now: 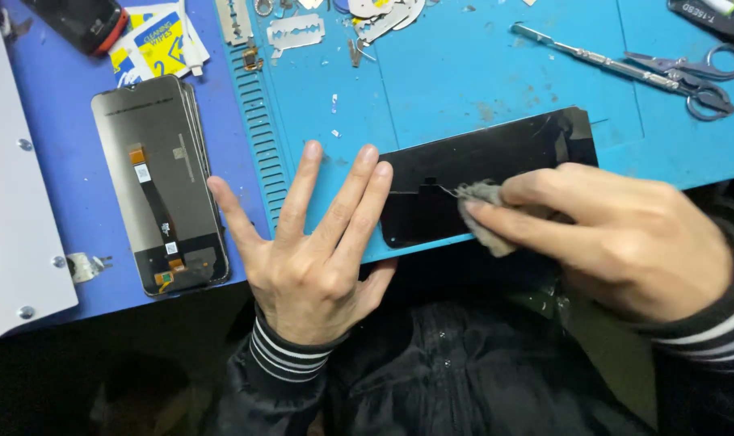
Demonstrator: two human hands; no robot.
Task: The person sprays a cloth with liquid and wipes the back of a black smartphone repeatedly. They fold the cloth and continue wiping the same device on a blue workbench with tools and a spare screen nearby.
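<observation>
- Phone screen panel (496,173) lies on the work mat (464,73), at its near edge.
- Left hand (318,242) lies flat on the panel's left end.
- Right hand (617,234) presses a cloth (484,218) onto the panel.
- Stack of screens (161,186) lies left of the mat.
- Scissors (690,77) and tweezers (593,56) lie behind the panel, to the right.
- Razor blade (296,32) lies behind the left hand.
</observation>
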